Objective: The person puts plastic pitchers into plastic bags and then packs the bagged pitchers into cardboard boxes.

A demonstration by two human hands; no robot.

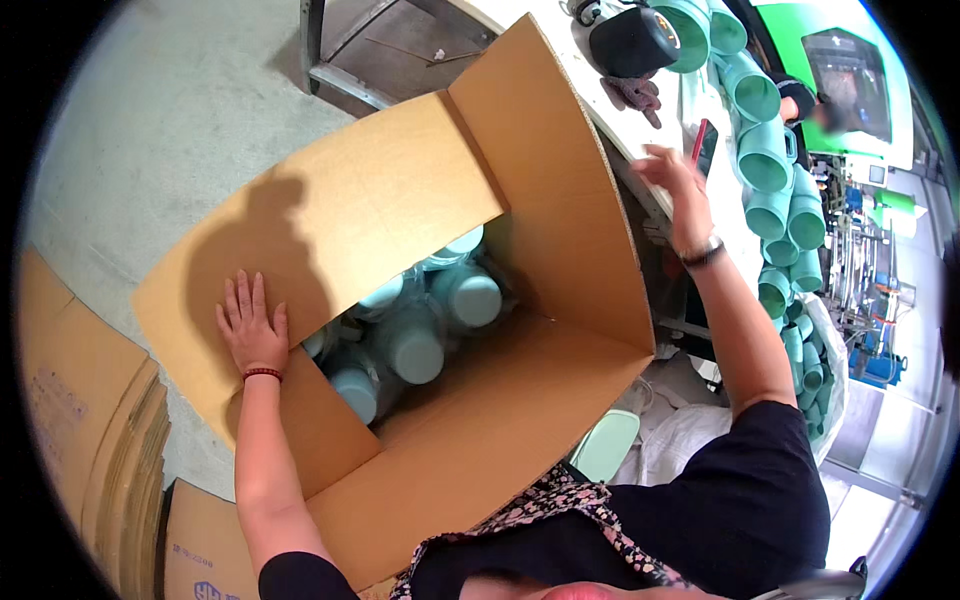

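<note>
A large open cardboard box [560, 380] stands in front of me with its flaps spread outward. Several teal cups [415, 355] wrapped in clear plastic lie inside it, partly covered by the far flap [370, 190]. My left hand [252, 325] rests flat on the left part of that flap, fingers spread. To the right, my right hand [682, 195] is raised beyond the upright right flap [545, 150], over the white table's edge. Its fingers are extended and slightly blurred, with nothing visible in them. Close to those fingertips a phone with a red edge [705, 145] lies on the table.
On the white table [625, 120] are a black rounded object [633, 43], a dark glove [632, 96] and rows of teal cups [765, 155]. Flattened cardboard [90, 400] is stacked at left. A pale green lid-like piece [607, 445] is beside the box. Another person's arm [797, 98] shows near a green machine.
</note>
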